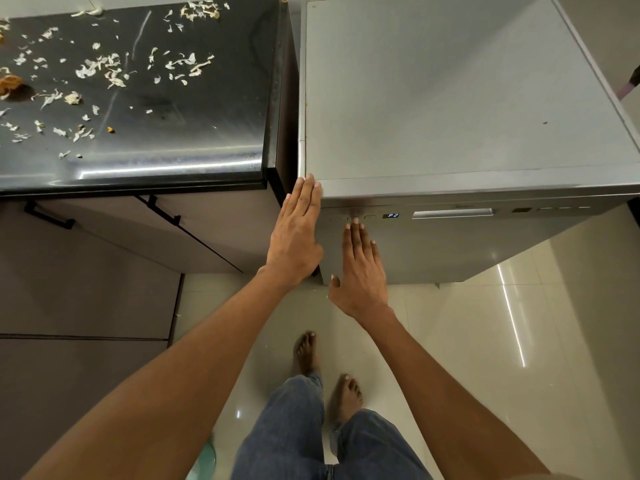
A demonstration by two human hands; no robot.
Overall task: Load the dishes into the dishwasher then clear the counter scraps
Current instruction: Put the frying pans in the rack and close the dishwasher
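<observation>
The silver dishwasher (450, 98) stands to the right of the black counter (156, 133), its door closed and its small display reading P2. My left hand (296, 233) lies flat with straight fingers against the dishwasher's top left front corner. My right hand (360, 268) is flat too, its fingertips at the control buttons left of the display. Pale vegetable scraps (104, 69) are scattered over the counter's left and middle. No dishes are in view.
Dark cabinet doors with black handles (48, 216) sit under the counter. A glossy tiled floor (485, 341) spreads below, with my bare feet and jeans at the bottom. A green object (204, 462) peeks out at the lower edge.
</observation>
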